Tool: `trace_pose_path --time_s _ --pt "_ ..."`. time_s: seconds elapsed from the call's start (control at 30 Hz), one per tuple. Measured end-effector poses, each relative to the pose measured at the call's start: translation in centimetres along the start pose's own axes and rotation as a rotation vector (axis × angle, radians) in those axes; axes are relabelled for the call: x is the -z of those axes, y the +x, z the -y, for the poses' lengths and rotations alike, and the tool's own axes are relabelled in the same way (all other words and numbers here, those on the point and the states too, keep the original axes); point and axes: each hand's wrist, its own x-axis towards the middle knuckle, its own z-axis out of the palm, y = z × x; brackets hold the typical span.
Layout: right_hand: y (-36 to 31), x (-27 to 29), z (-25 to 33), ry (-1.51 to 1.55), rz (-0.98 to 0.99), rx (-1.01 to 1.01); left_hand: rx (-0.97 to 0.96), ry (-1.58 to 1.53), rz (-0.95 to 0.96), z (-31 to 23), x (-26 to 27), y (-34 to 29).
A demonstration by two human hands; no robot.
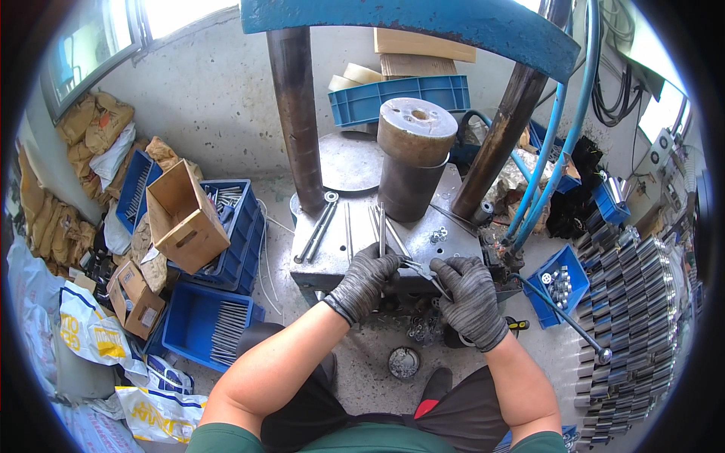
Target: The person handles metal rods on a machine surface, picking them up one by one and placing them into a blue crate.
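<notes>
Both my hands wear grey knit gloves and meet at the front edge of the press's metal table [325, 270]. In my left hand [364, 285], closed fingers grip a slim metal rod [382, 226] that stands upright. My right hand [470, 300] is wrapped round pliers [436, 281], whose jaws reach to the rod beside my left fingers. Whether the jaws grip anything is too small to tell. Further long rods [317, 232] lie on the table just beyond, one with a ring at its end. A few small shiny rings [438, 236] rest near my right hand.
A thick steel cylinder [411, 181] stands between the press's columns [296, 121]. Blue crates [189, 332] with rods and a cardboard box [181, 215] are at left. At right are a blue bin of round parts [555, 287], a ball-ended lever [563, 321] and stacked metal tubes [634, 325].
</notes>
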Motion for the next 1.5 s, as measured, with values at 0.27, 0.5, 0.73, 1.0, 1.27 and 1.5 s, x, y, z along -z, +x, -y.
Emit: trace_pose_path --time_s 0.27,0.5,0.73,1.0,1.27,1.5 --pt "-0.9 -0.9 -2.2 0.128 0.009 -0.131 -0.029 0.276 0.013 -1.5 -0.3 -1.0" --pt "-1.5 0.6 -3.8 0.596 -0.039 -0.517 -0.347 0.693 -0.019 0.4 1.0 -0.1" --pt "-1.4 3.0 -3.8 0.625 0.142 -0.566 -0.404 0.822 0.077 -1.5 -0.1 -1.7" --pt "-1.7 5.3 -4.4 0.552 0.384 -0.478 -0.187 0.816 0.217 -2.8 0.1 -2.5" --pt "-0.9 4.6 -2.3 0.678 0.485 -0.37 -0.192 0.398 0.418 -1.7 0.3 -2.5" --pt "-0.8 3.9 -1.7 0.685 0.46 -0.312 -0.225 0.329 0.445 -0.8 0.4 -2.1"
